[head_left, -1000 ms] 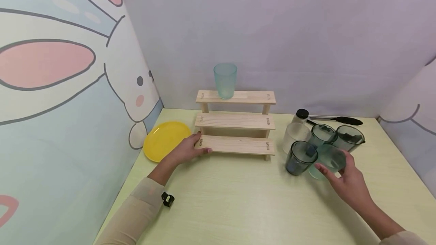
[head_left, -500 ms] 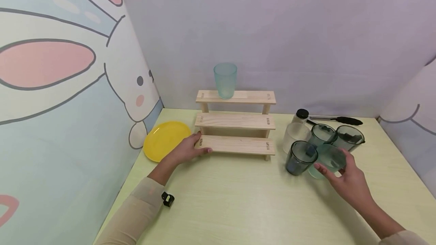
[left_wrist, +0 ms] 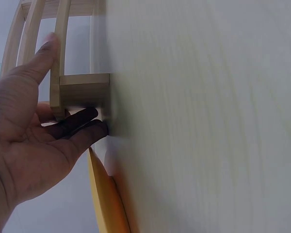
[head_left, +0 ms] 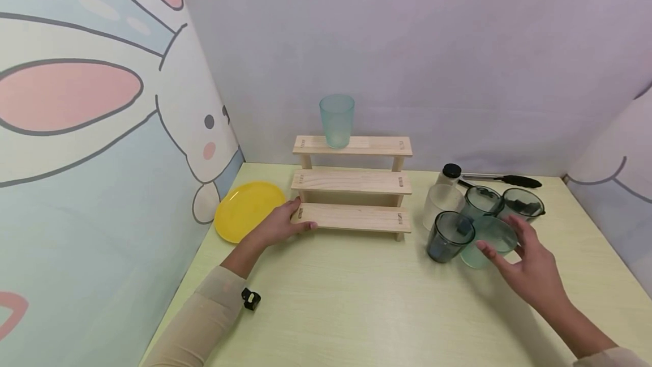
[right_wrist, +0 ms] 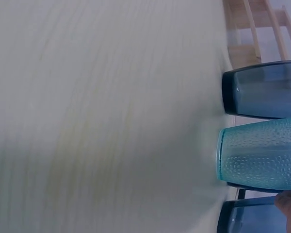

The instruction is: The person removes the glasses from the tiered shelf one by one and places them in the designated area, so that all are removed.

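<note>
In the head view my left hand (head_left: 277,225) holds the left end of a three-tier wooden display shelf (head_left: 351,217) by its lowest step. The left wrist view shows the thumb along that step (left_wrist: 58,58) and the other fingers (left_wrist: 85,136) at its end. A frosted teal glass (head_left: 337,120) stands on the top step. My right hand (head_left: 535,265) is around the right side of a second, textured teal glass (head_left: 476,255) on the table, its thumb and fingers loosely spread. Only a fingertip (right_wrist: 288,204) of it shows in the right wrist view, beside that glass (right_wrist: 262,155).
Dark glasses stand close around the teal one: a near one (head_left: 448,239), one behind (head_left: 483,200) and one at right (head_left: 524,203). Behind are a clear cup (head_left: 438,203), a black-capped jar (head_left: 451,171) and a black-handled utensil (head_left: 522,180). A yellow plate (head_left: 244,214) lies left.
My right hand's fingers have loosened from the teal glass, and the hand has shifted slightly right. The glass stays on the table, and the left hand has not moved.
</note>
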### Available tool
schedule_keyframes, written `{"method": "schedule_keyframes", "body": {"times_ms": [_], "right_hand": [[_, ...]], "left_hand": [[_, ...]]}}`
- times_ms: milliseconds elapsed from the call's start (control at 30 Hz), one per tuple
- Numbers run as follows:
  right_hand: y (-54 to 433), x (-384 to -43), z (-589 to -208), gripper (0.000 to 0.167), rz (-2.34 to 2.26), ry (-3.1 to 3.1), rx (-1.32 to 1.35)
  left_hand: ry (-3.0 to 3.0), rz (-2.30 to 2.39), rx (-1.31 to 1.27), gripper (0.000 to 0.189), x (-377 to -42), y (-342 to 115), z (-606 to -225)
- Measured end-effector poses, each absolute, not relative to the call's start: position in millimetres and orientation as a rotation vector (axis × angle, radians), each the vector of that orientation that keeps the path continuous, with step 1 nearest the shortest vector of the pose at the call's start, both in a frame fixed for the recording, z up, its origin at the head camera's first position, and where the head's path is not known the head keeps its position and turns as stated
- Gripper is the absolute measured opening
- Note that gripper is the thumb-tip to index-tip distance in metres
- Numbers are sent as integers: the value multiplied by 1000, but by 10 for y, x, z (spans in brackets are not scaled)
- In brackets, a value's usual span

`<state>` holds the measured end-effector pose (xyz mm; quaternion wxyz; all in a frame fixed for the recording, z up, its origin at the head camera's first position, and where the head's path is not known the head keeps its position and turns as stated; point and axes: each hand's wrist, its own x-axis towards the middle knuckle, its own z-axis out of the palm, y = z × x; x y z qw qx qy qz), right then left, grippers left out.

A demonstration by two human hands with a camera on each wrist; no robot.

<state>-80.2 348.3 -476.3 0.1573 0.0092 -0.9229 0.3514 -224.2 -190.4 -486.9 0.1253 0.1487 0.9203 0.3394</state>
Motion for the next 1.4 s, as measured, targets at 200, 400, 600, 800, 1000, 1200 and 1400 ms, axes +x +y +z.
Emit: {"method": "schedule_keyframes", "body": {"times_ms": [200, 400, 600, 800, 1000, 1200, 1400], "right_hand": [[3481, -811, -4679, 86, 959, -2568, 141], [3465, -837, -4591, 84, 931, -2503, 183], [3475, -880, -4494, 81, 911, -2481, 181], [3479, -953, -4406, 77, 910, -2455, 205], [3437, -1013, -4336, 80, 913, -2425, 223], [3386, -1100, -4237, 84, 896, -2425, 228], [3337, -1179, -4134, 80, 908, -2449, 237]], "left_hand": [[2689, 985, 430, 107, -2249, -1907, -4885], [2678, 999, 433, 107, -2240, -1900, -4863], [2679, 1005, 446, 107, -2241, -1895, -4861], [2681, 1000, 454, 109, -2243, -1906, -4871], [2676, 1001, 459, 111, -2246, -1918, -4897], [2673, 1014, 483, 109, -2238, -1923, -4886], [2676, 1014, 476, 109, -2243, -1919, -4877]]}}
